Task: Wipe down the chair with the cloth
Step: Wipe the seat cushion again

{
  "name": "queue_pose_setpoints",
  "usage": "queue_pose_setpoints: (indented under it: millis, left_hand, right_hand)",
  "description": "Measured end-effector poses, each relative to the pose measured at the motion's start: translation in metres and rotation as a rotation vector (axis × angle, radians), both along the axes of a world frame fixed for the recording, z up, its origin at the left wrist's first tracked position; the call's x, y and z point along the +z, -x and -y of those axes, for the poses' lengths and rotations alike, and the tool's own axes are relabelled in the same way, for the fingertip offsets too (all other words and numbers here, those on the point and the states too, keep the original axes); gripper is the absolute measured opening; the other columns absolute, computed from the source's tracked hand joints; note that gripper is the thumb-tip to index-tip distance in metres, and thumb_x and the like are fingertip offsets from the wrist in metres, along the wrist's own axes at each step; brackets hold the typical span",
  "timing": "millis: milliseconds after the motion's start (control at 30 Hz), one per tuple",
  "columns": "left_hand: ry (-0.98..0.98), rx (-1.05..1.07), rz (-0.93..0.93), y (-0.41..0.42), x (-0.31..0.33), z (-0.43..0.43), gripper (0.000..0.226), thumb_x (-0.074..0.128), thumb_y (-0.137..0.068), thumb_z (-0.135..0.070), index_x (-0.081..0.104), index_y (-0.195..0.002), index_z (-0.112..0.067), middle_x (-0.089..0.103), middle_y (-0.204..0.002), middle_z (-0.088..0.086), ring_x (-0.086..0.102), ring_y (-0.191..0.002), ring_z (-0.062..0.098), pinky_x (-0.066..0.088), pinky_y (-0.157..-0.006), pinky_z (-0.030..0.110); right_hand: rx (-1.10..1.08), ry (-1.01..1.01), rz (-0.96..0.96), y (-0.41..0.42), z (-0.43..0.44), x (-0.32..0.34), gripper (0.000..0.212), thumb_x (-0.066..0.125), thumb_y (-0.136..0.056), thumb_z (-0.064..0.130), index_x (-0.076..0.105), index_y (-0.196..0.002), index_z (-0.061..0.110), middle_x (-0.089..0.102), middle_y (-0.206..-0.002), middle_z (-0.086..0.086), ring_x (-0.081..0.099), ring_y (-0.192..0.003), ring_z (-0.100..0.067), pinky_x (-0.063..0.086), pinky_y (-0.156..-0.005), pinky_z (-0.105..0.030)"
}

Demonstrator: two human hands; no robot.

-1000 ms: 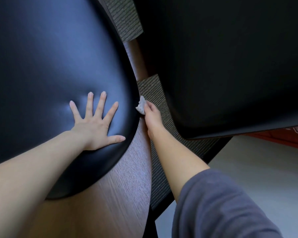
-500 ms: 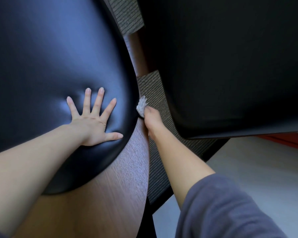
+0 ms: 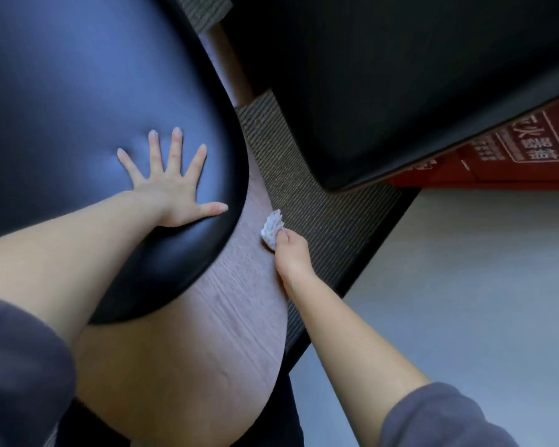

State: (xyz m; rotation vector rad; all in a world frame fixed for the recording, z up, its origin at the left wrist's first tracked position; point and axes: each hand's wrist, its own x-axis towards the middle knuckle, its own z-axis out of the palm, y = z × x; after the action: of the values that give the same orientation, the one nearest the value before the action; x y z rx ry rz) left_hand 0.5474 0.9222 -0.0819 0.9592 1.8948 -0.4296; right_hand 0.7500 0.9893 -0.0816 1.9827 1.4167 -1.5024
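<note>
Crumpled cloth (image 3: 272, 228) against chair's (image 3: 226, 317) grained wooden edge

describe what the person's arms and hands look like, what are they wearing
Both forearms are bare. Dark grey sleeves are pushed up toward the elbows on each arm. The left hand and the right hand wear no gloves, and no rings, watch or bracelets show. Fingernails on the left look short and unpainted.

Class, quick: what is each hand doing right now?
Left hand: open, flat on the black seat cushion.
Right hand: closed on the cloth.
</note>
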Motion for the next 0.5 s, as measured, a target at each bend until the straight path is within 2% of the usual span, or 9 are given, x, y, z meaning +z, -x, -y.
queue_pose_setpoints:
  millis: [67,200,300,367,433,500]
  left_hand:
    - [-0.043,-0.052,-0.002,-0.002,0.004,0.01,0.101,0.025,-0.08,-0.085,-0.026,-0.149,-0.032,-0.041,-0.152,0.006,-0.035,-0.14,0.036,-0.009,-0.106,0.074]
    - [-0.105,-0.197,0.05,-0.013,0.02,0.057,0.091,0.025,-0.089,-0.075,-0.022,-0.151,-0.027,-0.034,-0.156,0.007,-0.029,-0.144,0.033,-0.007,-0.112,0.069]
    - [-0.167,-0.295,0.061,-0.014,0.036,0.111,0.083,0.023,-0.095,-0.067,-0.02,-0.152,-0.027,-0.031,-0.158,0.006,-0.026,-0.146,0.032,-0.006,-0.115,0.064]
    - [-0.205,-0.357,0.042,-0.006,0.043,0.146,0.078,0.022,-0.097,-0.063,-0.019,-0.152,-0.027,-0.03,-0.158,0.006,-0.024,-0.147,0.031,-0.004,-0.116,0.06]
    - [-0.223,-0.402,0.01,0.004,0.048,0.175,0.077,0.024,-0.097,-0.061,-0.018,-0.153,-0.026,-0.028,-0.159,0.007,-0.022,-0.147,0.031,-0.002,-0.118,0.057]
    - [-0.223,-0.422,-0.006,0.01,0.055,0.195,0.079,0.027,-0.098,-0.058,-0.017,-0.153,-0.024,-0.027,-0.159,0.011,-0.02,-0.148,0.033,0.001,-0.118,0.055]
  right_hand:
    - [0.0,-0.032,0.029,-0.013,0.015,0.012,0.033,0.036,-0.104,0.022,0.065,-0.099,0.008,0.059,-0.093,-0.006,0.053,-0.085,-0.017,0.041,-0.079,-0.03]
    - [-0.07,-0.115,0.093,-0.036,0.054,0.043,0.033,0.035,-0.105,0.023,0.061,-0.088,0.011,0.058,-0.091,-0.006,0.051,-0.083,-0.019,0.036,-0.072,-0.027]
    - [-0.168,-0.173,0.192,-0.046,0.09,0.066,0.035,0.033,-0.106,0.027,0.064,-0.107,0.01,0.063,-0.1,-0.006,0.056,-0.086,-0.02,0.04,-0.071,-0.03]
    - [-0.251,-0.195,0.25,-0.051,0.115,0.078,0.038,0.032,-0.105,0.03,0.064,-0.112,0.01,0.065,-0.104,-0.008,0.06,-0.091,-0.024,0.05,-0.079,-0.035]
    - [-0.353,-0.231,0.285,-0.052,0.14,0.088,0.038,0.032,-0.104,0.031,0.063,-0.113,0.01,0.066,-0.106,-0.01,0.063,-0.096,-0.028,0.053,-0.087,-0.043]
    - [-0.486,-0.281,0.286,-0.048,0.164,0.097,0.036,0.033,-0.103,0.028,0.063,-0.11,0.012,0.066,-0.104,-0.009,0.063,-0.094,-0.027,0.054,-0.088,-0.044]
